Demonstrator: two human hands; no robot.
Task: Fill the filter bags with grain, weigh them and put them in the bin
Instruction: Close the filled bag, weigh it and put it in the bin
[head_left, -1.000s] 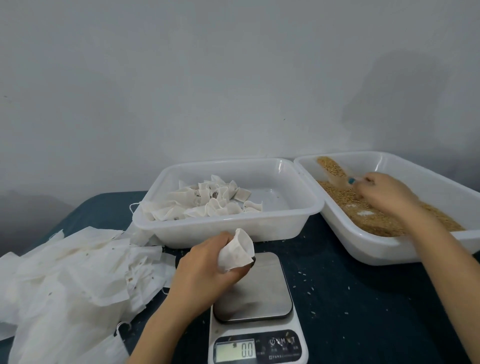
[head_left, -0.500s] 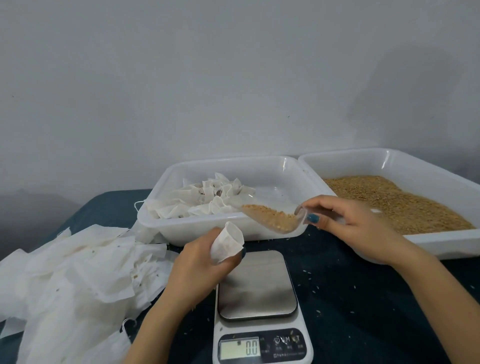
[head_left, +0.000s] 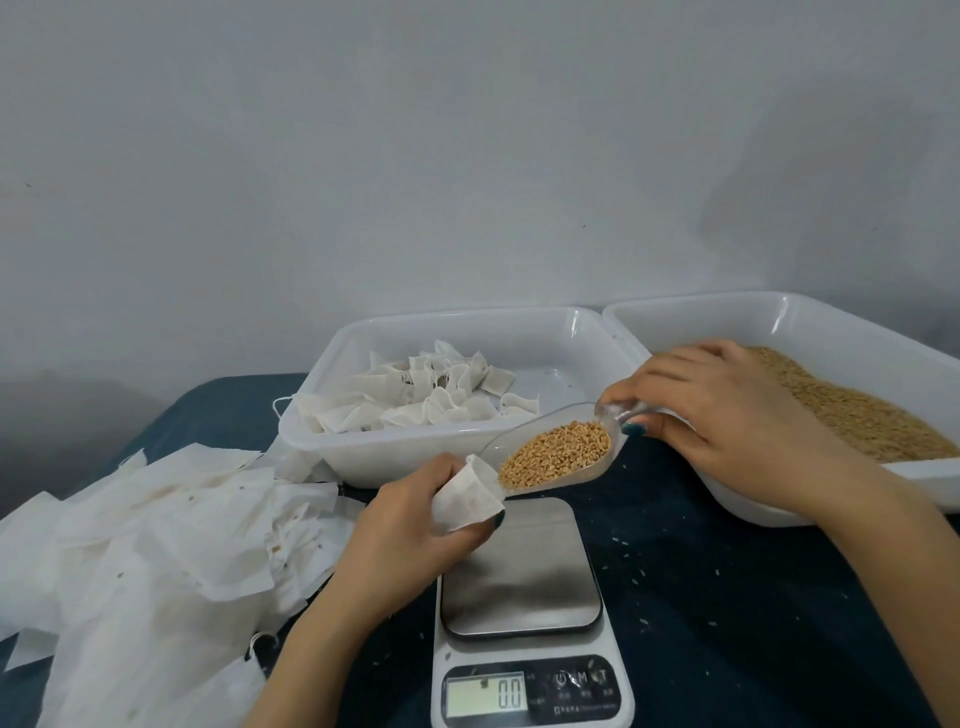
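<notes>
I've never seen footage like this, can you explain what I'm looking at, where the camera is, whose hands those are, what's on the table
No machine: a person works bare-handed, filmed by a camera on their head, looking down. The left hand holds an open filter bag; the right hand holds a clear scoop of grain at its mouth, above a kitchen scale reading 0.0. Behind stand a white bin of small bags and a second bin of grain. At left lies a pile of flat filter bags.

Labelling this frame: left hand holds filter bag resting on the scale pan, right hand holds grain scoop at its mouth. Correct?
No: the head view shows the left hand holding the filter bag up, off the scale pan. The right hand does hold the scoop at its mouth.
</notes>
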